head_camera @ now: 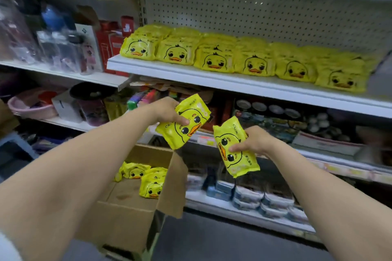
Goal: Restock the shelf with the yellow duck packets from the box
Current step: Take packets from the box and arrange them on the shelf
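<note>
1. holding one packet apiece, the person stands ready to load. the left hand pinches the left packet, thumb on its printed face and fingers behind. the right hand pinches the right packet the same way, along its side edge.
2. both packets hang in the air, below the front edge of the shelf and above the box. both are tilted, their duck faces askew.
3. the shelved packets lie in stacks with their faces upright towards the aisle, so i'd say each held packet wants a turn of the wrist before it goes up.
4. lifting each one clear over the front edge seems wiser than dragging it across; a soft wrapper could catch and nudge the front row off.
5. from here i cannot tell which stack is lowest, so it is worth looking along the row first, then laying each packet flat and square with the front edge.
6. these puffy wrappers will likely slide on one another, so a light press after letting go should settle them.
7. a few boxed packets remain towards the box's far side, so more trips look due.
</note>
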Available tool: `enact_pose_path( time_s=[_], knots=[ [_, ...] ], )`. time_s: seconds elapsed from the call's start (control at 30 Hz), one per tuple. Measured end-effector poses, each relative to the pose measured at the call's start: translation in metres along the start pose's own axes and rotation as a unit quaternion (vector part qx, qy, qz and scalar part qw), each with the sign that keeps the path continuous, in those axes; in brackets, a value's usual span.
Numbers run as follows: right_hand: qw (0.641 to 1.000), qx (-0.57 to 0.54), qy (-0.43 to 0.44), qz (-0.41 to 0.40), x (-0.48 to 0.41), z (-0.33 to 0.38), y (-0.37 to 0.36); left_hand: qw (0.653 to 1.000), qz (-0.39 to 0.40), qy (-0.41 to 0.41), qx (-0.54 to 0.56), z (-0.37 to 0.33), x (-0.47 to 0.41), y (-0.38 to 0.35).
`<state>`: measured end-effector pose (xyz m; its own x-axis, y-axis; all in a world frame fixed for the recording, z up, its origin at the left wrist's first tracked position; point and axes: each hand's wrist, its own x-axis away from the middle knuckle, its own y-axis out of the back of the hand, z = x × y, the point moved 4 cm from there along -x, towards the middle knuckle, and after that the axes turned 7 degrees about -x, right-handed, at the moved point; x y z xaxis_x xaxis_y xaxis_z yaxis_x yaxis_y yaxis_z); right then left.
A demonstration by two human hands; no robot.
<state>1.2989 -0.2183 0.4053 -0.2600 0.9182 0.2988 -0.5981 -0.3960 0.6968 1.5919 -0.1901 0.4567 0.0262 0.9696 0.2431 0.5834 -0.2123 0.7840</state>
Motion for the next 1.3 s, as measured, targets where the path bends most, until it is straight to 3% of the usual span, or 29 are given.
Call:
enact_pose_path(
  time_s=[0.23, 0.47, 0.9, 1.3],
  knots=[
    [0.994, -0.033, -0.034, -0.101, 0.054, -0.057, 0.091, 0.994, 0.045, -0.093, -0.025, -0.125, -0.024, -0.019],
    [0.984, -0.101, -0.025, -0.143, 0.079, -0.091, 0.161, 0.983, 0.063, -0.158, -0.072, -0.213, -0.059, -0.033],
    [0.972, -0.059, -0.083, -0.214, 0.052, -0.122, 0.271, 0.947, 0.075, -0.293, -0.11, -0.361, -0.172, -0.034],
    [0.951, -0.093, -0.075, -0.285, 0.043, -0.183, 0.35, 0.937, 0.137, -0.306, -0.1, -0.44, -0.241, -0.074]
  ],
)
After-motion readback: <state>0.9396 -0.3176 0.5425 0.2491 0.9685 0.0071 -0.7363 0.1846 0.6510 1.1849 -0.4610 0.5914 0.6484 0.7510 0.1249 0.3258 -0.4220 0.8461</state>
